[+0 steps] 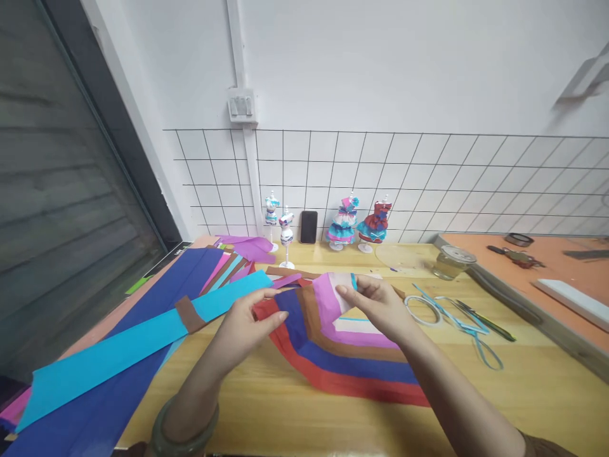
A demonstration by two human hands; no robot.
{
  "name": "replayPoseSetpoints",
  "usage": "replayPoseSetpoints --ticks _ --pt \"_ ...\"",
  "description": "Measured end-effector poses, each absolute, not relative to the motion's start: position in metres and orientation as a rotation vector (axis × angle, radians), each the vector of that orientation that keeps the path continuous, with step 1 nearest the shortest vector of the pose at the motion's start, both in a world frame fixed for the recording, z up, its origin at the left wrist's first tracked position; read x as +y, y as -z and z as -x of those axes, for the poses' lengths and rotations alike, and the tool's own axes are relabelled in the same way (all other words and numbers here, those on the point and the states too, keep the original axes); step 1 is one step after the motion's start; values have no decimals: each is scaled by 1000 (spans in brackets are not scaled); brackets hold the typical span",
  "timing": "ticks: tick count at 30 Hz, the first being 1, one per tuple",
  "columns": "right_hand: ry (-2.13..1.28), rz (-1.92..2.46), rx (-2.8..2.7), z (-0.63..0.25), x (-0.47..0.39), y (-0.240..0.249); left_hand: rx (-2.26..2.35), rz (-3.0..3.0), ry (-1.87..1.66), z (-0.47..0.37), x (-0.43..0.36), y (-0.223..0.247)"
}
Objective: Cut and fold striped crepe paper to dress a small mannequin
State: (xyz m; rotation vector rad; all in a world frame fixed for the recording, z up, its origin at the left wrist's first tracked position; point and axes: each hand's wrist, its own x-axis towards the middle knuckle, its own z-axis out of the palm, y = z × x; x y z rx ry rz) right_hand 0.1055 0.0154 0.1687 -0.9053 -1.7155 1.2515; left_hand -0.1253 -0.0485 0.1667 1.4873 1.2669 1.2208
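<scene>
- Red, blue, brown, purple and white striped sheet [342,360]: over the desk [266,412].
- Left hand [257,320]: grip clamped on its red edge.
- Right hand [380,304]: grip clamped on its white end.
- Phone [309,227]: upright near the tiled wall [432,184].

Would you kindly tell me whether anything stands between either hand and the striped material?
Nothing visible does: the left hand holds the striped material at its red-and-blue end, and the right hand pinches it by the white stripe. The white ring lies right of the right hand, not in between.
</scene>
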Motion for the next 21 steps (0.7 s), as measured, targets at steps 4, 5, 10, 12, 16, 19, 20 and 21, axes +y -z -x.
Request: replayPoseSetpoints --ticks 4,5,10,12,16,19,20,21 --pt "-1265 988 -1579 -116 9 -162 1078 -1223 -1298 114 -43 -151" --pt "-1249 1012 -1554 -118 8 -160 1037 -1181 -1306 112 -42 -149" --pt "-1263 1048 -1450 -130 2 -151 912 -1066 -1304 101 -40 -144" --pt "-1283 1042 -1426 -132 1 -149 916 -1042 -1308 98 -40 -145" --pt "-1294 1043 -1421 -135 0 -147 924 -999 -1331 93 -40 -147" --pt "-1307 1036 -1408 -135 -1 -145 922 -973 -1354 91 -40 -147" --pt "-1317 1033 -1404 -135 -2 -144 922 -964 -1358 90 -40 -146" --pt "-1329 1033 -1397 -135 -3 -143 923 -954 -1359 89 -40 -144"
